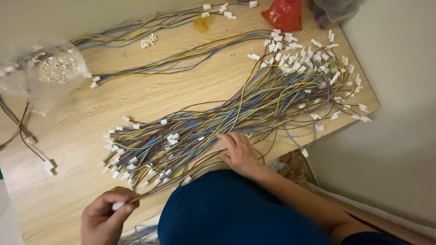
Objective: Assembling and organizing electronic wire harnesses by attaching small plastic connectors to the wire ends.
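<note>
Left hand [106, 218] low at the near desk edge, fingers [123, 208] curled and pinched shut on a white connector [117, 205] at the end of a wire pulled out of the big bundle. Wire runs taut from that pinch up-right into the pile.

Right hand [238, 152] reaches forward from a bare forearm, palm down, fingers spread flat and resting on the middle of the wire bundle [218, 118]; not gripping anything that I can see.

Bundle: blue, yellow and brown wires with white plugs on both ends, lying diagonally across the wooden desk [150, 97], near ends fanned at lower left, far ends at upper right.

Containers: clear plastic bag [50, 68] at left edge, holding small white connector parts. Red bag [284, 13] at the top edge, contents can't tell.

Two thinner wire groups [172, 59] lie apart above the main bundle, beside a yellow rubber band [202, 22].
</note>
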